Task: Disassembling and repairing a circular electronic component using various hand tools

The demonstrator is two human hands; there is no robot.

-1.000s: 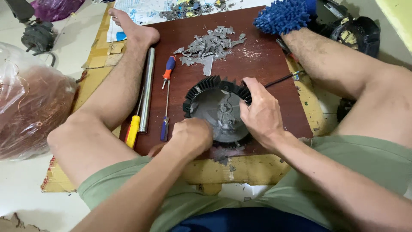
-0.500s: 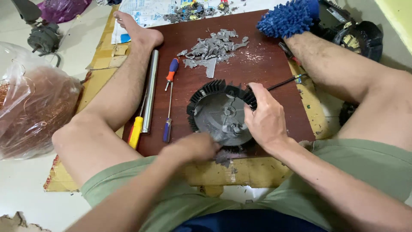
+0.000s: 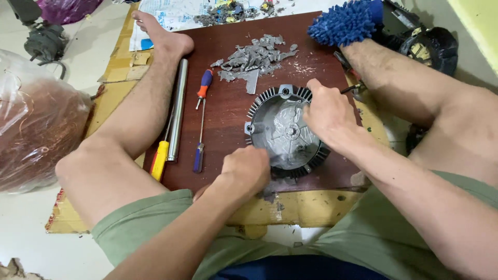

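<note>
A round black finned metal housing [image 3: 282, 129] lies open side up on a dark red-brown board [image 3: 228, 124] between my bare legs. My left hand [image 3: 248, 168] is a closed fist pressed against the housing's near-left rim. My right hand [image 3: 327, 114] curls over the far-right rim and grips it. A thin metal tool [image 3: 353, 88] pokes out behind my right hand; I cannot tell whether the hand holds it. Grey fragments lie inside the housing and by its near edge.
Left of the housing lie a red-and-blue screwdriver [image 3: 201, 119], a steel tube [image 3: 178, 109] and a yellow-handled tool [image 3: 160, 158]. A pile of grey scrap [image 3: 254, 57] sits at the board's far side, next to a blue fluffy duster [image 3: 345, 23]. A plastic bag of copper wire [image 3: 36, 135] lies far left.
My left hand slid from the housing's left rim down to its near-left rim. My right hand shifted slightly toward the far-right rim. The housing stays on the board.
</note>
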